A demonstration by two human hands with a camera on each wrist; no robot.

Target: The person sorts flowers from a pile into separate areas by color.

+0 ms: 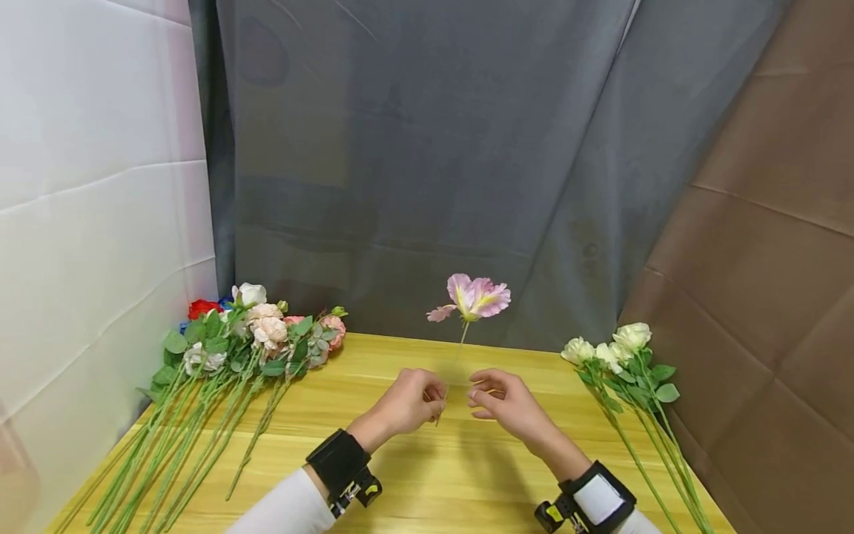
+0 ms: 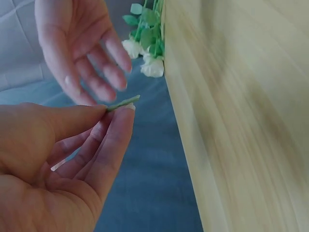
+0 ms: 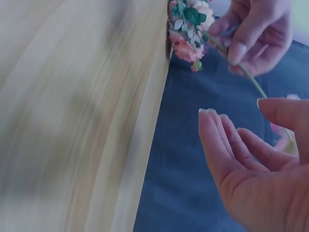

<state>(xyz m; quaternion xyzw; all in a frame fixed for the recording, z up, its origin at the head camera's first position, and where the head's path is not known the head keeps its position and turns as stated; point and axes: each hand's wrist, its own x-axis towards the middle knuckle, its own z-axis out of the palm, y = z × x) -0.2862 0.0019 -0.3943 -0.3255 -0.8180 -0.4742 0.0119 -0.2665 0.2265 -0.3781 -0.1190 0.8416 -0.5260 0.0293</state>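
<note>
My left hand (image 1: 414, 400) pinches the lower stem of a pink flower with yellow streaks (image 1: 477, 298), holding it upright above the table. In the left wrist view the green stem end (image 2: 124, 103) pokes out between thumb and fingertips. Just right of the stem, my right hand (image 1: 510, 404) has its fingers loosely bent with nothing between them. The right wrist view shows that palm (image 3: 260, 188) apart from the stem (image 3: 253, 79), its fingers spread from the thumb. Part of the blossom is hidden behind the right hand there.
On the table's left lies a pile of long-stemmed flowers (image 1: 267, 330), white, pink, red and blue. Several cream roses (image 1: 632, 337) lie at the right. The yellow wood table (image 1: 427, 482) ends at a grey curtain (image 1: 414, 170); a white panel (image 1: 100, 208) and a brown panel (image 1: 767, 297) flank it.
</note>
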